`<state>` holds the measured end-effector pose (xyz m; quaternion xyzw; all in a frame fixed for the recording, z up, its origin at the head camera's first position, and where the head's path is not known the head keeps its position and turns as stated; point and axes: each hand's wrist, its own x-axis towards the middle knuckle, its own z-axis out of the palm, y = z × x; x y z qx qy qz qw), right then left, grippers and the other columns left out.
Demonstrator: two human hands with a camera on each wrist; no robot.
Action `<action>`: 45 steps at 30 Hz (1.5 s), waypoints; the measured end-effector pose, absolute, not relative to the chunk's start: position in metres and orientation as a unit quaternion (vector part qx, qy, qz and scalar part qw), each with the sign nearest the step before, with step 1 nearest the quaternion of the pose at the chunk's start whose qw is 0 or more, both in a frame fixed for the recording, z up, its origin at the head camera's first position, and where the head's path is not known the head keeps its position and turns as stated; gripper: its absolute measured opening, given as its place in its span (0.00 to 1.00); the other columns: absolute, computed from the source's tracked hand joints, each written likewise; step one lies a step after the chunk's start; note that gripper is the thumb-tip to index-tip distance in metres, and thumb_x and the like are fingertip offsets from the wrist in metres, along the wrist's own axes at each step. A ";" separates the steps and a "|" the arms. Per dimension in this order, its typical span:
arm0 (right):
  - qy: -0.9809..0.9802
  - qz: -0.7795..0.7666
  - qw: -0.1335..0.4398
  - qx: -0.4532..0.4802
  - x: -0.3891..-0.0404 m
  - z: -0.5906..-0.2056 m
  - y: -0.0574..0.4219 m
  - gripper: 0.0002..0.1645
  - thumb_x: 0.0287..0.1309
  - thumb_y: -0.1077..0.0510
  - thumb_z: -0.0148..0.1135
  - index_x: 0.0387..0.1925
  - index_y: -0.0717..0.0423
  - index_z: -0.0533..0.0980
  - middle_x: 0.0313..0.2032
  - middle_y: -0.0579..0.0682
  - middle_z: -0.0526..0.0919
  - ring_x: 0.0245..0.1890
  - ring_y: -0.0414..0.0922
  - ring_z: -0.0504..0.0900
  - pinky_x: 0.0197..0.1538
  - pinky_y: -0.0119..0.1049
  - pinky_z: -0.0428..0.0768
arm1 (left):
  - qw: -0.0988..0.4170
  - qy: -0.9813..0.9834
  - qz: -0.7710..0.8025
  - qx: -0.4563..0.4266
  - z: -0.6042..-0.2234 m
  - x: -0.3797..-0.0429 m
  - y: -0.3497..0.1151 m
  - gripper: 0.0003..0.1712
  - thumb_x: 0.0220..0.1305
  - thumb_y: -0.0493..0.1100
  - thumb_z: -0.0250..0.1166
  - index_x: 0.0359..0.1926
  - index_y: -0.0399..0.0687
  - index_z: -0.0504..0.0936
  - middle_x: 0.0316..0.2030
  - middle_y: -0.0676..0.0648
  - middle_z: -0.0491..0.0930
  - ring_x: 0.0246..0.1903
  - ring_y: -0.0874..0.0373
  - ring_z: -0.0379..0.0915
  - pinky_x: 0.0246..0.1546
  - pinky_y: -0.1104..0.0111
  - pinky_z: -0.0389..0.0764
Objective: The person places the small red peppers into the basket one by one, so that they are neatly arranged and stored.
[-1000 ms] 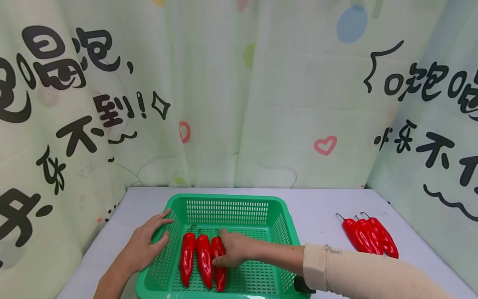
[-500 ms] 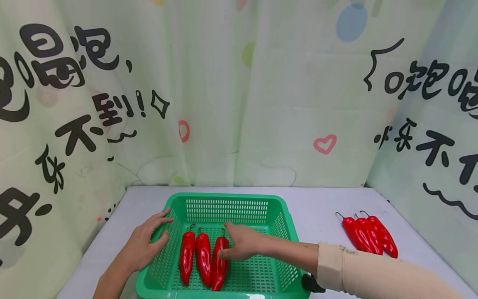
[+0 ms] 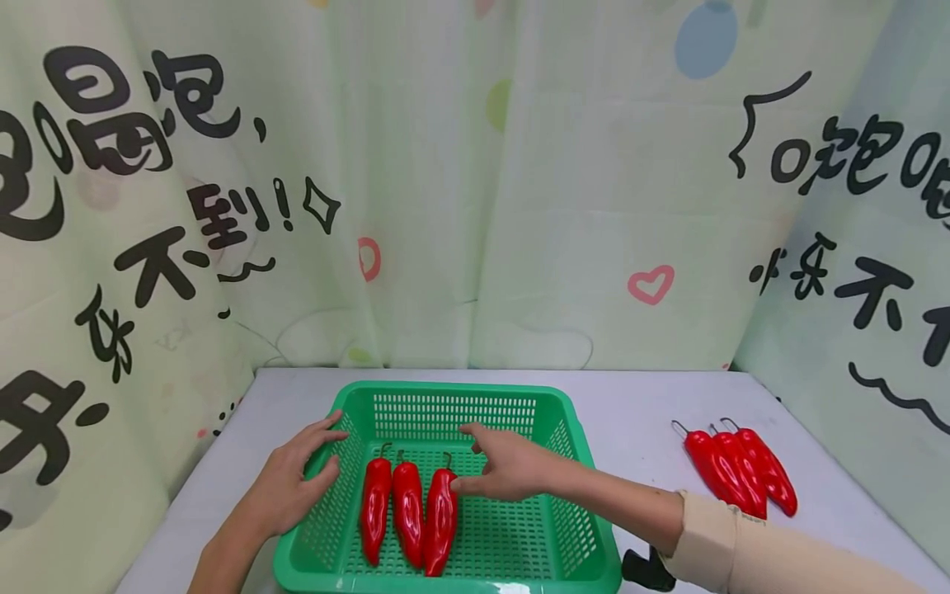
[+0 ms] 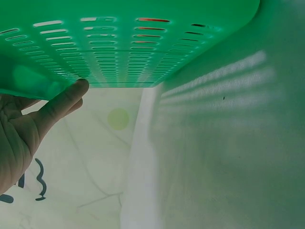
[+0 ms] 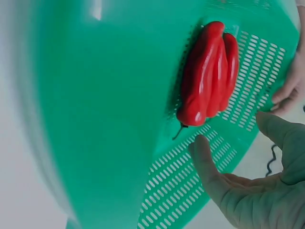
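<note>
Three shiny red chili peppers (image 3: pixel 406 507) lie side by side, stems away from me, in a green perforated plastic basket (image 3: pixel 460 392). My right hand (image 3: pixel 512 466) hovers over the basket, its fingers and thumb spread with nothing between them. Its thumb tip overlaps the upper part of the rightmost pepper (image 3: pixel 441 520) in the head view. In the right wrist view, the peppers (image 5: pixel 209 76) are beyond the parted thumb and finger. My left hand (image 3: pixel 297 478) rests at the basket's left rim, fingers loosely extended. The left wrist view has the basket's outer wall (image 4: pixel 119 47) above this hand.
Several more red chili peppers (image 3: pixel 735 466) lie bunched on the white table (image 3: pixel 631 404), right of the basket. A patterned curtain (image 3: pixel 564 206) with black lettering closes off the back and both sides. A black wrist device (image 3: pixel 648 569) sits beneath my right forearm.
My right hand has let go of the rightmost pepper and drawn up and to the right, fingers spreading. That pepper now lies slightly farther right. My left hand stays at the rim.
</note>
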<state>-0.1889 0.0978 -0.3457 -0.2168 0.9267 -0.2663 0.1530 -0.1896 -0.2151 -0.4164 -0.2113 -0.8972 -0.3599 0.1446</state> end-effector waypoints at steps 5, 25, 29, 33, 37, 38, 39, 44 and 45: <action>0.920 -0.296 0.151 -0.208 -0.187 -0.341 0.105 0.47 0.59 0.50 0.73 0.73 0.62 0.62 0.60 0.63 0.79 0.44 0.51 0.87 0.43 0.47 0.87 | 0.144 -0.897 -0.360 -0.210 -0.416 -0.189 -0.215 0.18 0.68 0.34 0.62 0.58 0.38 0.82 0.69 0.38 0.72 0.68 0.34 0.68 0.61 0.38 0.74; 0.902 -0.354 0.126 -0.213 -0.177 -0.337 0.129 0.47 0.62 0.48 0.72 0.75 0.59 0.62 0.63 0.61 0.78 0.50 0.52 0.86 0.44 0.47 0.87 | 0.139 -0.898 -0.362 -0.209 -0.417 -0.191 -0.215 0.19 0.67 0.34 0.62 0.58 0.37 0.81 0.70 0.37 0.71 0.68 0.34 0.67 0.61 0.38 0.73; 0.897 -0.366 0.123 -0.216 -0.175 -0.339 0.133 0.47 0.62 0.48 0.71 0.75 0.59 0.61 0.63 0.62 0.77 0.51 0.53 0.86 0.43 0.47 0.87 | 0.140 -0.898 -0.362 -0.208 -0.417 -0.191 -0.215 0.19 0.67 0.34 0.62 0.58 0.37 0.81 0.70 0.37 0.71 0.68 0.34 0.67 0.61 0.38 0.73; 0.896 -0.372 0.112 -0.217 -0.174 -0.340 0.137 0.47 0.62 0.48 0.72 0.75 0.59 0.61 0.63 0.62 0.77 0.52 0.54 0.85 0.44 0.47 0.88 | 0.141 -0.899 -0.359 -0.207 -0.417 -0.190 -0.215 0.18 0.67 0.34 0.63 0.58 0.37 0.82 0.70 0.37 0.71 0.68 0.34 0.68 0.61 0.39 0.73; 0.895 -0.379 0.098 -0.212 -0.173 -0.339 0.141 0.48 0.62 0.49 0.72 0.75 0.60 0.61 0.62 0.62 0.78 0.52 0.56 0.84 0.45 0.47 0.88 | 0.143 -0.899 -0.360 -0.207 -0.418 -0.190 -0.214 0.18 0.67 0.33 0.63 0.57 0.37 0.82 0.69 0.37 0.72 0.68 0.34 0.68 0.61 0.39 0.74; 0.894 -0.382 0.095 -0.213 -0.173 -0.339 0.142 0.48 0.62 0.49 0.72 0.75 0.60 0.61 0.62 0.63 0.77 0.53 0.56 0.84 0.46 0.47 0.88 | 0.143 -0.898 -0.360 -0.207 -0.418 -0.190 -0.214 0.18 0.67 0.33 0.63 0.57 0.37 0.82 0.69 0.37 0.72 0.68 0.34 0.68 0.61 0.39 0.74; 0.894 -0.384 0.091 -0.213 -0.173 -0.339 0.143 0.47 0.62 0.49 0.72 0.75 0.60 0.60 0.63 0.63 0.77 0.53 0.56 0.84 0.46 0.47 0.87 | 0.144 -0.898 -0.360 -0.208 -0.418 -0.190 -0.213 0.18 0.67 0.33 0.63 0.57 0.37 0.82 0.69 0.37 0.72 0.68 0.34 0.68 0.61 0.39 0.74; 0.890 -0.392 0.075 -0.220 -0.172 -0.339 0.149 0.48 0.63 0.48 0.70 0.76 0.61 0.59 0.64 0.62 0.76 0.55 0.58 0.83 0.46 0.42 0.87 | 0.149 -0.897 -0.358 -0.212 -0.418 -0.190 -0.213 0.18 0.66 0.33 0.62 0.57 0.36 0.82 0.69 0.37 0.72 0.67 0.35 0.69 0.60 0.39 0.74; 0.890 -0.391 0.072 -0.221 -0.172 -0.339 0.150 0.48 0.64 0.48 0.70 0.76 0.61 0.59 0.64 0.62 0.76 0.55 0.58 0.83 0.46 0.41 0.87 | 0.149 -0.897 -0.358 -0.212 -0.418 -0.190 -0.213 0.18 0.66 0.33 0.62 0.57 0.36 0.82 0.69 0.37 0.72 0.67 0.35 0.69 0.60 0.39 0.74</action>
